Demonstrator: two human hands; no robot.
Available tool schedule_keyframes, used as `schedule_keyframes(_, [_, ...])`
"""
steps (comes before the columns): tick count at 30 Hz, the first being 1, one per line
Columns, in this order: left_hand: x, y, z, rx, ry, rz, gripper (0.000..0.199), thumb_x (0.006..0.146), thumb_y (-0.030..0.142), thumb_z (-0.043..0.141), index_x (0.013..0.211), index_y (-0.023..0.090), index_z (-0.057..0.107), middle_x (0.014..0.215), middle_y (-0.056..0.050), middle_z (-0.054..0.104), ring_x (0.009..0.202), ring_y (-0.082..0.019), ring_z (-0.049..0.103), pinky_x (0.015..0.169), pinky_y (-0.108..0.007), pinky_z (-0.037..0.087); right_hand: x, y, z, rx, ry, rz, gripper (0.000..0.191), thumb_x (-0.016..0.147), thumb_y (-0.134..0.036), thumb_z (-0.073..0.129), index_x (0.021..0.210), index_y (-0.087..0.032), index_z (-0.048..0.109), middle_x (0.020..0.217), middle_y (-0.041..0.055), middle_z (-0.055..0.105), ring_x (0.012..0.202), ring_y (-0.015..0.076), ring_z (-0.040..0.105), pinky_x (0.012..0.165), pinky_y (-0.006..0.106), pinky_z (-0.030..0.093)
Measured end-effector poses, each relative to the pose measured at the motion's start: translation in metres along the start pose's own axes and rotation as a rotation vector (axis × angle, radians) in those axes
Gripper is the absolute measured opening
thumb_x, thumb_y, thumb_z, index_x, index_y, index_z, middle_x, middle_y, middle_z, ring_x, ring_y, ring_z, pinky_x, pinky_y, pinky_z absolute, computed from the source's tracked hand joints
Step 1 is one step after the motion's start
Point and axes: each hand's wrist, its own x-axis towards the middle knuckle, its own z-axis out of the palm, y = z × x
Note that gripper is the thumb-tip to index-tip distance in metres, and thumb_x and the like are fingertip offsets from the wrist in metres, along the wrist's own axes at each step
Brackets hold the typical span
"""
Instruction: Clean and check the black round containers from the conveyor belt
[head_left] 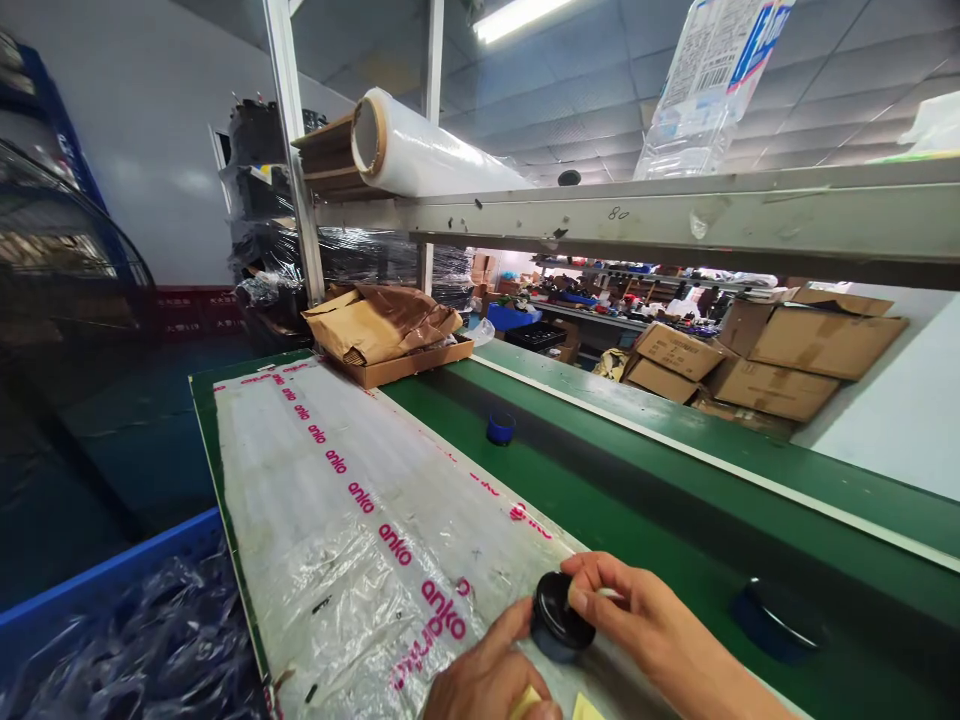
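A round black part (pixel 561 615) with a glossy top is between my hands at the near edge of the plastic-covered table. My left hand (pixel 487 675) grips its left side, and something yellow shows by the lower fingers. From the right, my right hand (pixel 626 610) has thumb and forefinger pinched together at the part's top edge; a small whitish bit shows by the fingers, too small to name. On the green belt, a dark round part (pixel 778 620) lies to the right, and a small blue round part (pixel 501 428) sits farther off.
A cardboard tray (pixel 416 365) with brown paper stands at the table's far end. A blue crate (pixel 112 565) of bagged dark items is at lower left. Above the belt runs a shelf (pixel 637 215) bearing a plastic film roll (pixel 442 155). Cardboard boxes (pixel 802 350) are stacked beyond.
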Motion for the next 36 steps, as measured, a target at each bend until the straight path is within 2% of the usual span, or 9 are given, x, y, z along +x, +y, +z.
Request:
schedule_keyframes(5, [0.0013,0.0008,0.0004,0.021,0.006,0.033,0.061,0.088,0.077,0.04,0.085,0.028,0.077,0.151,-0.003,0.049,0.122,-0.026,0.063,0.095,-0.026,0.051,0.0051,0.0051,-0.0053,-0.087,-0.003,-0.048,0.031,0.095,-0.048,0.054,0.078,-0.022,0.054,0.094,0.0009,0.057,0.078,0.0182,0.051,0.07,0.03,0.041])
schedule_keyframes(12, [0.0011,0.0003,-0.0006,0.054,0.002,0.064,0.058,0.09,0.072,0.04,0.085,0.027,0.076,0.15,-0.005,0.051,0.122,-0.027,0.063,0.096,-0.028,0.051,0.0057,0.0032,-0.0063,-0.15,-0.017,-0.096,0.027,0.095,-0.039,0.054,0.076,-0.021,0.057,0.097,0.0024,0.062,0.082,0.0194,0.056,0.074,0.032,0.044])
schedule_keyframes(19, [0.0008,-0.0014,-0.0011,0.029,0.003,0.084,0.052,0.091,0.068,0.045,0.086,0.026,0.076,0.149,-0.006,0.051,0.122,-0.027,0.063,0.098,-0.03,0.05,0.0046,-0.002,-0.0084,-0.167,-0.018,-0.082,0.028,0.093,-0.041,0.054,0.074,-0.022,0.056,0.09,0.0016,0.062,0.083,0.0213,0.057,0.076,0.034,0.045])
schedule_keyframes(26, [0.0013,-0.0021,-0.0035,0.053,-0.037,0.098,0.043,0.093,0.06,0.048,0.088,0.027,0.075,0.153,-0.004,0.047,0.125,-0.025,0.061,0.101,-0.027,0.048,0.0031,-0.0013,-0.0097,-0.17,-0.027,-0.093,0.028,0.093,-0.04,0.055,0.073,-0.022,0.059,0.096,0.003,0.064,0.09,0.0227,0.059,0.081,0.035,0.044])
schedule_keyframes(36, [0.0009,-0.0044,-0.003,0.073,-0.028,0.105,0.048,0.092,0.063,0.045,0.087,0.027,0.075,0.152,-0.005,0.048,0.123,-0.025,0.062,0.099,-0.028,0.049,0.0045,0.0015,-0.0043,-0.241,0.019,-0.102,0.026,0.094,-0.037,0.053,0.073,-0.023,0.055,0.089,0.001,0.06,0.083,0.0207,0.056,0.076,0.034,0.043])
